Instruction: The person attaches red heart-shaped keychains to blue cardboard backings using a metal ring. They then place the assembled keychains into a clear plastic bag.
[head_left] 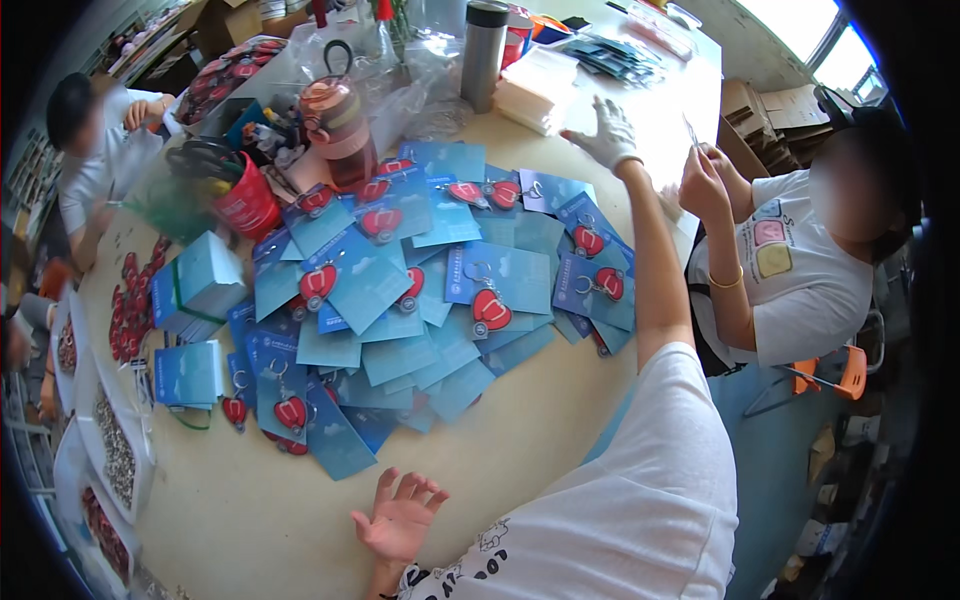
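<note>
My left hand [400, 515] rests palm up near the front edge of the table, its fingers apart and nothing in them. At the far right my right hand [606, 137], in a white glove, reaches out with its fingers spread and empty. It is just beside a stack of clear plastic sleeves [535, 90]. Between my hands lies a heap of blue cards [400, 345]. On many of the cards are red keychains [491, 310] with metal rings.
Bundled blue cards [198, 282], a red cup of tools [248, 205], a pink bottle [338, 130] and a steel tumbler [484, 55] stand around the heap. Trays of small parts [115, 450] line the left edge. Co-workers sit at right [780, 250] and far left [105, 150].
</note>
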